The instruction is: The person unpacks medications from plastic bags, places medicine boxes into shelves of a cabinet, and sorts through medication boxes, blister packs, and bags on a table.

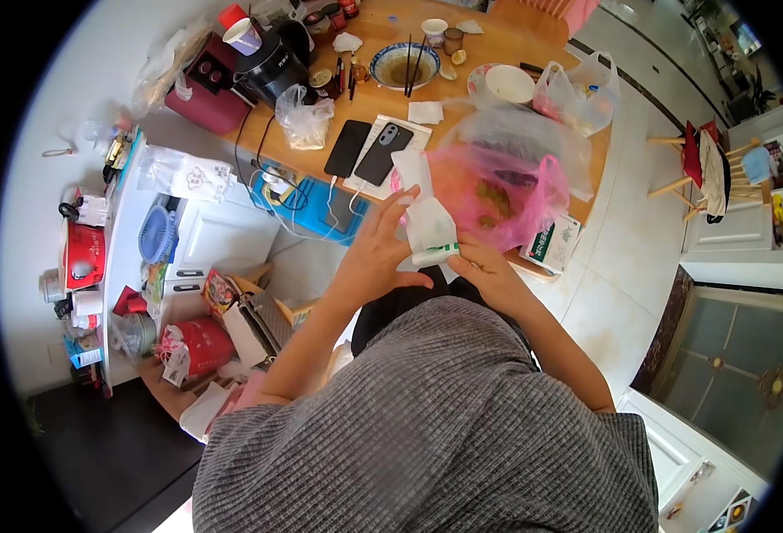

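1. Over the near edge of the tabletop [534,35], beside the pink bag [547,191], hangs a white packet [433,226].
2. The right hand [491,271] pinches its lower end; the left hand [378,253] has fingers against its side, thumb apart.
3. The packet seems opened out but not set down; what handling is left cannot be told.
4. Its green print is illegible, as are the characters on the box [547,246] by the near right corner.

Dark grey ribbed top [409,417] with short, loose sleeves [236,444], black legwear [387,313], bare hands [378,250]
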Motion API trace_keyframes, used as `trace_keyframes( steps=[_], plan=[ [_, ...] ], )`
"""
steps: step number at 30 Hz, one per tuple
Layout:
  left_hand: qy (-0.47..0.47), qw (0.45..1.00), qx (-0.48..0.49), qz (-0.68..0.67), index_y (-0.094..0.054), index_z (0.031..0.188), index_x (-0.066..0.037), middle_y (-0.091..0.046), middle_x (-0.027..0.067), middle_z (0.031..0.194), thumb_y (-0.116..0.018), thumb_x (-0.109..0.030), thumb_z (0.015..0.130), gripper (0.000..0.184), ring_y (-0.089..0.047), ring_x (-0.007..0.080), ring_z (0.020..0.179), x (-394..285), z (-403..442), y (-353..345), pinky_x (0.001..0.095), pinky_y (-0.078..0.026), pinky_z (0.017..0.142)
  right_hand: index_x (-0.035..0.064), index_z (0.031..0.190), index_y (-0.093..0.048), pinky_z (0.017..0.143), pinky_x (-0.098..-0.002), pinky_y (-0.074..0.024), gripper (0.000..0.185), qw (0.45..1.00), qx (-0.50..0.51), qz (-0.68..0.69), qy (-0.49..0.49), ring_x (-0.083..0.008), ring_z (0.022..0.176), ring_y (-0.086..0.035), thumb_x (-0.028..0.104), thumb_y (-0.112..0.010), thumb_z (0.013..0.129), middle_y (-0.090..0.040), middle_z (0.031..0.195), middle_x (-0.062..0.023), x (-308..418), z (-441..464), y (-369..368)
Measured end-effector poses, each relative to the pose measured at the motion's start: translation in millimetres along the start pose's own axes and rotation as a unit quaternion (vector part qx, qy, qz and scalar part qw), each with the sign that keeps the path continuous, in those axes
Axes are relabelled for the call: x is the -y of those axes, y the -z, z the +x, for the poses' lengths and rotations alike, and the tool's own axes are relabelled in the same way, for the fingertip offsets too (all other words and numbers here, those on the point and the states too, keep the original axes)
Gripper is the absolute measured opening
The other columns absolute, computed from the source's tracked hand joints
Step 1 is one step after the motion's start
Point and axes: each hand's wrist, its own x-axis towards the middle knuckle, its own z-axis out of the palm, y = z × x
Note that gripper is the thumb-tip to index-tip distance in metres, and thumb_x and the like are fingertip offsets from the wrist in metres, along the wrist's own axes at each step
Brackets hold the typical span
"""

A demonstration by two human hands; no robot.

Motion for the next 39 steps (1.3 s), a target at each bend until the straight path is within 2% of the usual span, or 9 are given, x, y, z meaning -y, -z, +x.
trace_keyframes(
  steps=[8,9,11,14,15,24,27,31,39],
  plan=[
    [0.249,0.95,0.183,0.053,-0.049,0.128,-0.015,-0.033,0.0151,0.142,-0.082,-0.035,0.061,0.077,-0.037,0.0324,0.127,29.6,-23.5,-9.7,0.0431,-0.034,0.102,-0.0044,0.1,-0.061,0.087,-0.0273,-0.0399,0.023,0.999,0.021,0.026,-0.033,-0.0157,0.1,-0.053,0.014,-0.049,0.093,-0.057,0.108,-0.0057,18.7,-6.4,5.2],
    [0.265,0.927,0.239,-0.113,-0.047,0.13,-0.012,-0.034,0.0148,0.141,-0.08,-0.036,0.065,0.077,-0.038,0.0308,0.127,33.3,-25.9,-15.4,0.0422,-0.035,0.102,-0.0043,0.099,-0.061,0.086,-0.0273,-0.04,0.023,0.999,0.02,0.019,-0.031,-0.0154,0.098,-0.053,0.014,-0.049,0.093,-0.057,0.106,-0.0055,15.9,-6.0,6.3],
    [0.274,0.796,0.326,-0.429,-0.043,0.132,-0.007,-0.038,0.0141,0.139,-0.076,-0.04,0.072,0.077,-0.039,0.0276,0.127,40.0,-31.4,-25.8,0.0404,-0.037,0.101,-0.0039,0.098,-0.061,0.084,-0.027,-0.0405,0.023,1.0,0.018,0.013,-0.016,-0.015,0.095,-0.054,0.015,-0.049,0.093,-0.058,0.102,-0.005,10.6,-5.7,5.4],
    [0.38,0.504,0.161,-0.759,-0.043,0.131,-0.005,-0.049,0.0081,0.129,-0.072,-0.042,0.076,0.072,-0.044,0.0232,0.121,2.7,-25.1,-34.2,0.0422,-0.034,0.102,-0.0036,0.097,-0.061,0.079,-0.0267,-0.0417,0.022,1.0,0.02,0.016,0.007,-0.0154,0.089,-0.054,0.015,-0.049,0.093,-0.058,0.097,-0.0059,7.4,-4.9,0.1],
    [0.363,0.49,0.114,-0.784,-0.051,0.123,-0.004,-0.056,0.009,0.118,-0.065,-0.037,0.084,0.052,-0.053,0.02,0.109,-0.6,-20.6,-41.4,0.0395,-0.042,0.094,-0.0038,0.096,-0.061,0.077,-0.0269,-0.0421,0.022,1.0,0.022,0.016,0.006,-0.0161,0.086,-0.054,0.015,-0.049,0.092,-0.058,0.095,-0.0072,7.6,-5.0,-1.3],
    [0.392,0.691,-0.081,-0.602,-0.061,0.107,-0.002,-0.065,0.0077,0.093,-0.054,-0.016,0.092,0.022,-0.063,0.0177,0.084,-15.3,8.1,-35.0,0.0296,-0.051,0.073,0.0026,0.086,-0.061,0.066,-0.0262,-0.0421,0.022,0.977,-0.005,0.077,-0.199,-0.0119,0.072,-0.05,0.022,-0.052,0.091,-0.053,0.076,-0.0031,-2.1,-6.2,1.6],
    [0.178,0.893,-0.066,-0.409,-0.063,0.105,-0.001,-0.066,0.0079,0.098,-0.055,-0.009,0.088,0.02,-0.064,0.0186,0.086,-36.2,6.4,-18.2,0.0302,-0.051,0.075,0.0047,0.088,-0.062,0.065,-0.0259,-0.0419,0.02,0.951,-0.025,0.203,-0.23,-0.0116,0.073,-0.051,0.022,-0.052,0.089,-0.055,0.077,-0.0018,2.1,-3.9,3.5],
    [-0.038,0.974,-0.068,-0.211,-0.065,0.103,-0.004,-0.066,0.0106,0.107,-0.063,-0.004,0.075,0.028,-0.063,0.0224,0.101,-42.3,-1.2,-24.2,0.0339,-0.049,0.088,0.0055,0.093,-0.061,0.069,-0.0267,-0.0434,0.018,0.868,-0.003,0.444,-0.221,-0.0119,0.078,-0.054,0.02,-0.051,0.089,-0.059,0.084,-0.0015,-9.7,1.7,9.3],
    [-0.116,0.988,-0.014,-0.1,-0.062,0.11,-0.007,-0.062,0.0116,0.115,-0.067,-0.006,0.073,0.037,-0.058,0.0252,0.109,-31.3,-3.6,-18.6,0.0365,-0.048,0.09,0.0038,0.103,-0.06,0.086,-0.0282,-0.0412,0.02,0.878,-0.064,0.445,-0.163,-0.0117,0.097,-0.054,0.018,-0.055,0.09,-0.059,0.104,-0.0033,2.2,9.7,-2.4]
  ],
)
